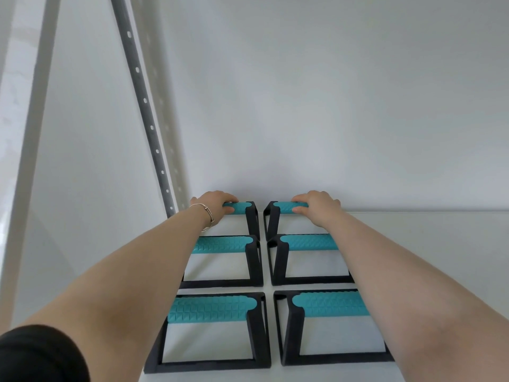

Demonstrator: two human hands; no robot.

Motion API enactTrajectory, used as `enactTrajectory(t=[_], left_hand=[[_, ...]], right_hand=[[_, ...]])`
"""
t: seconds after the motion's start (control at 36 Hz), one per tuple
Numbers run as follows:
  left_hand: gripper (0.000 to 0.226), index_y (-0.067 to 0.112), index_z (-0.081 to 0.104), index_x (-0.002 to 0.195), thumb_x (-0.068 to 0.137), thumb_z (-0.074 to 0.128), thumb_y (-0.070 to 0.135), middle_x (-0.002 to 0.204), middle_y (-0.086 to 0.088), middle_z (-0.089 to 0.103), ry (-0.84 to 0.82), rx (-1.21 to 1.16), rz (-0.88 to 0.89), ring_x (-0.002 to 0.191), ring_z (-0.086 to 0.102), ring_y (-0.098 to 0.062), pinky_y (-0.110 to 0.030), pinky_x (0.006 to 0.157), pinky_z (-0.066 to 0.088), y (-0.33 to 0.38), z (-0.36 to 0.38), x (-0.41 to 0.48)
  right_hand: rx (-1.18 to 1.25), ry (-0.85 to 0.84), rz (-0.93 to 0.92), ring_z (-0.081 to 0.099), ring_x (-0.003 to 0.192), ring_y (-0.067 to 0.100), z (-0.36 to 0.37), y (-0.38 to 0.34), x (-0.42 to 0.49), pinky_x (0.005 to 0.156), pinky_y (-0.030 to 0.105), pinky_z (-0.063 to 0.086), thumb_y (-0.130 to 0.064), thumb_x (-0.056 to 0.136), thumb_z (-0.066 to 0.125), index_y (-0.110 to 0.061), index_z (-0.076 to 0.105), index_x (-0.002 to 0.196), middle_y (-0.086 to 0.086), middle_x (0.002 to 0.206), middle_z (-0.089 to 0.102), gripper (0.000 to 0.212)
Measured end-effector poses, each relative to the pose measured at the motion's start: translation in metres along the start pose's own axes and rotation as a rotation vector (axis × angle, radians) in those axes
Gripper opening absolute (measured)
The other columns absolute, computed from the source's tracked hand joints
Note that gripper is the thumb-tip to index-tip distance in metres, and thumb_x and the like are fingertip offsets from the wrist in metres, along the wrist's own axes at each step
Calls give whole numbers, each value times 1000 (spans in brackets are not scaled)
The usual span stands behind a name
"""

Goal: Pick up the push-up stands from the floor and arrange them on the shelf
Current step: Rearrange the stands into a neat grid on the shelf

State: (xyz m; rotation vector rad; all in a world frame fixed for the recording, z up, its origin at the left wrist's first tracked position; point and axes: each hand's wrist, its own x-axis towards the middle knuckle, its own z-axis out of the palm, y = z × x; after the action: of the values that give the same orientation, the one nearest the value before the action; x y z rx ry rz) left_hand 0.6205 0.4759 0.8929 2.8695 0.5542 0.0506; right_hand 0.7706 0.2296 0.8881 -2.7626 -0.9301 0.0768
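Several push-up stands with black frames and teal textured grips stand on a white shelf (427, 244), in two columns running away from me. My left hand (213, 206) is closed around the teal grip of the far left stand (252, 216), next to the back wall. My right hand (316, 206) grips the teal bar of the far right stand (271, 219). In front of them stand a middle left stand (220, 244), a middle right stand (308, 241), a near left stand (212, 308) and a near right stand (330, 303). All stand upright.
A white wall (330, 106) rises right behind the far stands. A grey perforated shelf upright (146, 106) runs up on the left. The shelf top stretches bare to the right of the stands. A thin bracelet (206, 216) circles my left wrist.
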Motion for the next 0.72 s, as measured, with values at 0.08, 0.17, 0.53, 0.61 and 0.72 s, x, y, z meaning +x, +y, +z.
enactTrajectory(t=[0.08, 0.17, 0.53, 0.61, 0.72], left_hand=[[33, 39, 53, 131, 100, 47, 34, 132, 6, 56, 1, 1, 3, 119, 50, -22, -51, 100, 42, 0, 0, 0], [33, 39, 53, 132, 100, 47, 34, 133, 6, 56, 0, 4, 5, 120, 50, -22, -50, 101, 42, 1, -1, 0], [33, 39, 54, 131, 100, 48, 32, 132, 7, 57, -5, -2, 7, 119, 51, -22, -50, 101, 42, 1, -2, 1], [33, 38, 54, 131, 100, 48, 30, 132, 6, 57, -16, -17, 8, 120, 50, -23, -49, 102, 41, 1, -2, 2], [33, 37, 54, 131, 100, 48, 30, 132, 5, 57, -15, -8, 10, 120, 50, -23, -49, 102, 41, 0, -2, 2]], right_hand=[[0, 1, 3, 44, 118, 27, 0, 1, 0, 96, 49, 35, -51, 96, 46, -44, 53, 129, 0, 121, 56, 35], [9, -4, -3, 40, 120, 27, 0, 3, 0, 97, 50, 34, -50, 96, 47, -44, 53, 130, 0, 123, 55, 35], [-8, 6, 1, 42, 116, 27, 2, 4, 0, 93, 48, 36, -53, 95, 44, -46, 51, 130, 0, 116, 56, 36], [-17, 8, 5, 43, 115, 27, 3, 4, 0, 92, 47, 36, -54, 95, 43, -47, 52, 129, 0, 114, 56, 35], [-18, 7, 13, 43, 116, 27, 4, 3, -1, 94, 48, 36, -55, 95, 43, -47, 51, 129, 1, 117, 56, 36]])
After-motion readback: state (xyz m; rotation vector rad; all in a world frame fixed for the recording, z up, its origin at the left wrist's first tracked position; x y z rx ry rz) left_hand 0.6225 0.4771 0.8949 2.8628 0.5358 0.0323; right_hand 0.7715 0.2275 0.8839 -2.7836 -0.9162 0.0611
